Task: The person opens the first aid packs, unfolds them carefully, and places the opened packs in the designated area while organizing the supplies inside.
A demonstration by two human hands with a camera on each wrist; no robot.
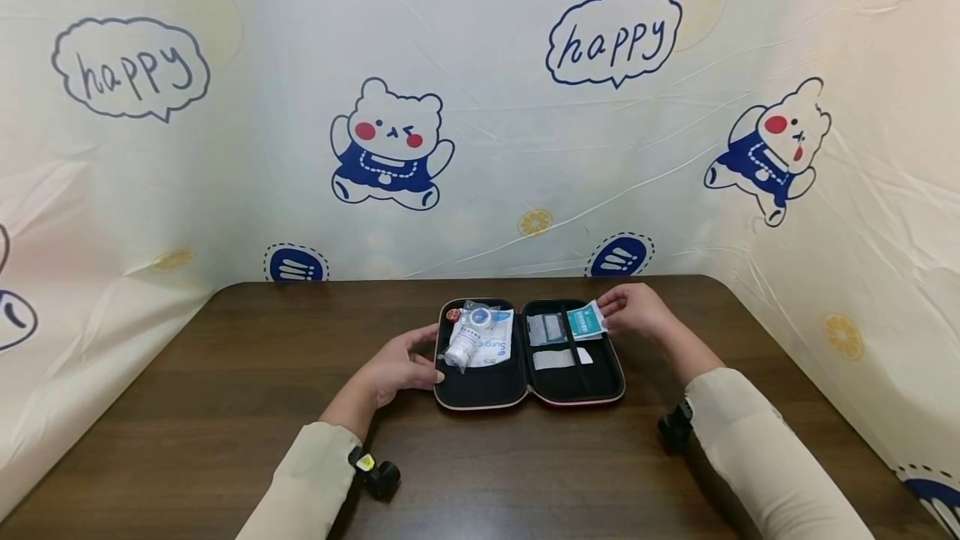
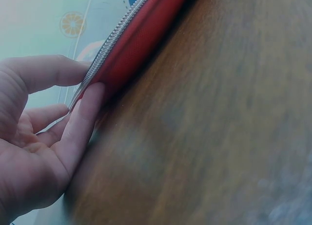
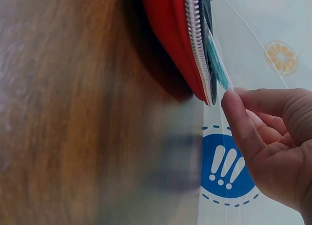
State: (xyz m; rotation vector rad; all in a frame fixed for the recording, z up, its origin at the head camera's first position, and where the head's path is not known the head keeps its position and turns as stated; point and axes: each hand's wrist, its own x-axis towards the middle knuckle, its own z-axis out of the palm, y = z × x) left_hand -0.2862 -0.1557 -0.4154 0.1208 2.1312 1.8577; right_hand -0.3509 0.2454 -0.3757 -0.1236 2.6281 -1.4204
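Note:
A zipped first-aid case (image 1: 480,392) lies opened flat on the table, black inside and red outside. My left hand (image 1: 399,369) holds its left rim; in the left wrist view, thumb and fingers pinch the silver zip edge (image 2: 114,37). At the top right corner my right hand (image 1: 636,311) pinches the corner of a teal-and-white packet (image 1: 585,321), which sticks out past the rim. An elastic strap (image 1: 572,340) crosses that packet, a clear packet (image 1: 547,329) and a white packet (image 1: 552,358). In the left half lie a bagged white bottle (image 1: 462,347) and a white printed packet (image 1: 497,348).
The brown wooden table (image 1: 225,407) extends around the case. A patterned cloth (image 1: 480,23) hangs behind it and along both sides. A small red round item (image 1: 453,315) sits in the case's top left corner. Each wrist wears a black camera (image 1: 382,480).

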